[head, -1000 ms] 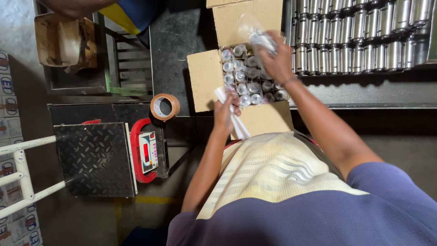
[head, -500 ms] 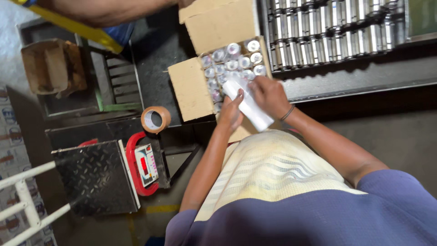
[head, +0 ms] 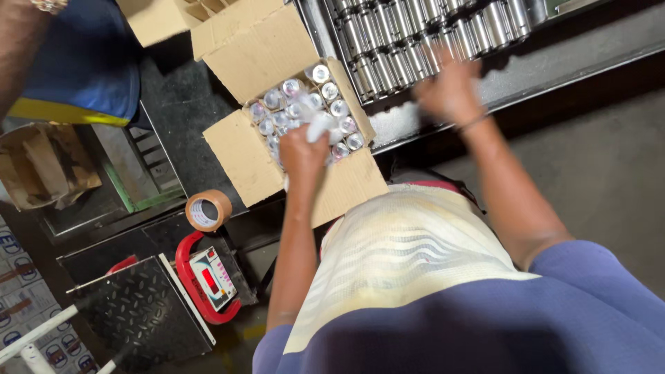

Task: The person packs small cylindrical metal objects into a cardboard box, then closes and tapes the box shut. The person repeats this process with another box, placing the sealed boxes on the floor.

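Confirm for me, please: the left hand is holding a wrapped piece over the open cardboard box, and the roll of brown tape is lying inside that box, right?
Not quite. The roll of brown tape lies outside the open cardboard box, beside the red scale, as the head view shows. The left hand does hold a wrapped piece over the box.

Matt brown cardboard box (head: 239, 149) holds glossy metal cylinders (head: 331, 91); scale plate (head: 135, 315) is rough, ridged steel.

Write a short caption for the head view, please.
Left hand holds a white wrapped piece over the open cardboard box; right hand blurred by metal cylinders.
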